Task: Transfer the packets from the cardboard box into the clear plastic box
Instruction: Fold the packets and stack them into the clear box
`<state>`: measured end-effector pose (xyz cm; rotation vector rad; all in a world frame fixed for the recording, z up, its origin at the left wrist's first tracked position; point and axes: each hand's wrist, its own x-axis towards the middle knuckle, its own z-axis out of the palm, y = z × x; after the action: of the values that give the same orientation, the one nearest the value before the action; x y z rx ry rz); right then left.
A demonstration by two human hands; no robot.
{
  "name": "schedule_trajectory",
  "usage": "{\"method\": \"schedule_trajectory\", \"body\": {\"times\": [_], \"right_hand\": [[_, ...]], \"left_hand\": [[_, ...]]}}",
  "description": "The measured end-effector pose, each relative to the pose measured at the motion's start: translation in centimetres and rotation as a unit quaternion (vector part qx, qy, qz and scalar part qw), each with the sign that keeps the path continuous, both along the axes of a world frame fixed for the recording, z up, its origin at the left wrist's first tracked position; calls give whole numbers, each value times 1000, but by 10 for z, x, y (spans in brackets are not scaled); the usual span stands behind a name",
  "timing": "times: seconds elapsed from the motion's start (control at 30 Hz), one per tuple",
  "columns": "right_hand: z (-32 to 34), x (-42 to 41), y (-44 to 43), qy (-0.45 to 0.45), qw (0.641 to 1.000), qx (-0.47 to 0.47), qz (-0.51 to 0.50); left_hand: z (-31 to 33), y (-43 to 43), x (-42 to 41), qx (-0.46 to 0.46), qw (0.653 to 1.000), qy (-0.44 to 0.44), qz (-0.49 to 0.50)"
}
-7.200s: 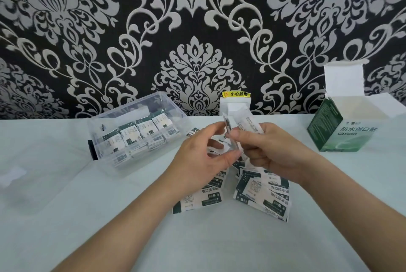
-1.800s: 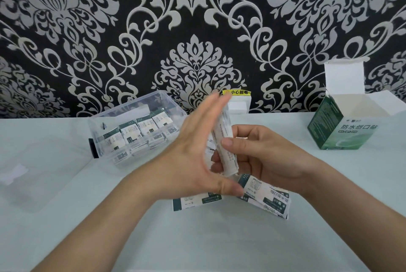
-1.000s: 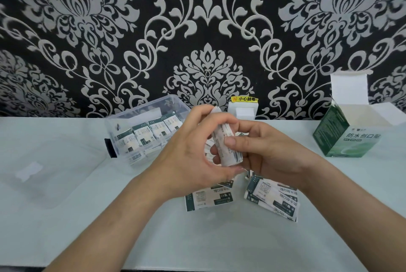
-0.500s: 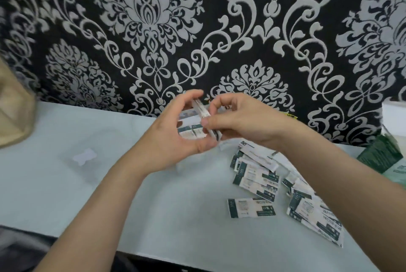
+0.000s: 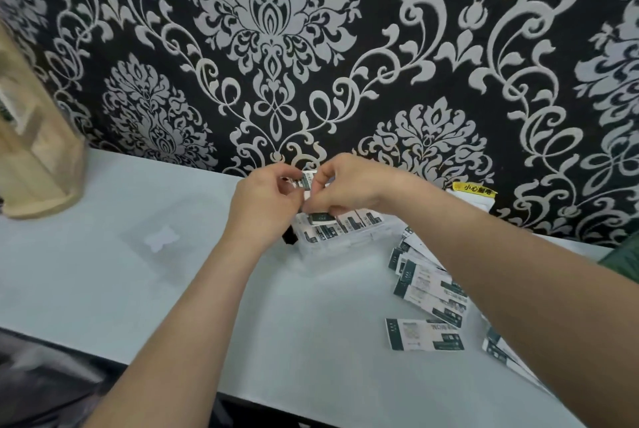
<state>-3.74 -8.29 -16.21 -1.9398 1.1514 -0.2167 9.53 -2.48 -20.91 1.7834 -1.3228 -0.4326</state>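
The left hand [image 5: 266, 206] and right hand [image 5: 349, 189] meet just above the clear rectangular plastic box [image 5: 349, 242], which sits toward twelve o'clock of the white table [image 5: 311, 341]. Both have their fingers curled narrow, pinching between them a thin stack of white-and-dark-green paper packets [image 5: 307, 181], held on edge over the box's nine o'clock end. A standing row of packets [image 5: 345, 222] already fills part of the box. Loose packets [image 5: 428, 289] lie scattered at the box's four o'clock, and only a corner of the green cardboard box [image 5: 622, 260] shows at the frame's three o'clock edge. A clear flat lid [image 5: 162, 237] lies at the box's nine o'clock.

The likely trouble is the stack fanning apart as the pinch eases: slick packets could slide flat, topple the standing row, or catch the rim and spill onto the table. The light box may also skid if pushed sideways.
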Motion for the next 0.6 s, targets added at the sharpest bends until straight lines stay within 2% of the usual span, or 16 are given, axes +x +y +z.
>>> {"method": "schedule_trajectory", "body": {"times": [0.1,0.17,0.3,0.6], "right_hand": [[-5,-4,-7,-74,992,90,-43],[-8,-5,-8,-95,988,98,-78],[-11,-6,-8,-92,986,90,-106],[-9,-9,-9,-62,990,99,-75]], "left_hand": [[-2,0,3,-3,1000,-14,6],[-2,1,3,-5,1000,-16,6],[-1,2,1,-3,1000,-29,-3],[0,-1,0,11,998,-40,-52]]}}
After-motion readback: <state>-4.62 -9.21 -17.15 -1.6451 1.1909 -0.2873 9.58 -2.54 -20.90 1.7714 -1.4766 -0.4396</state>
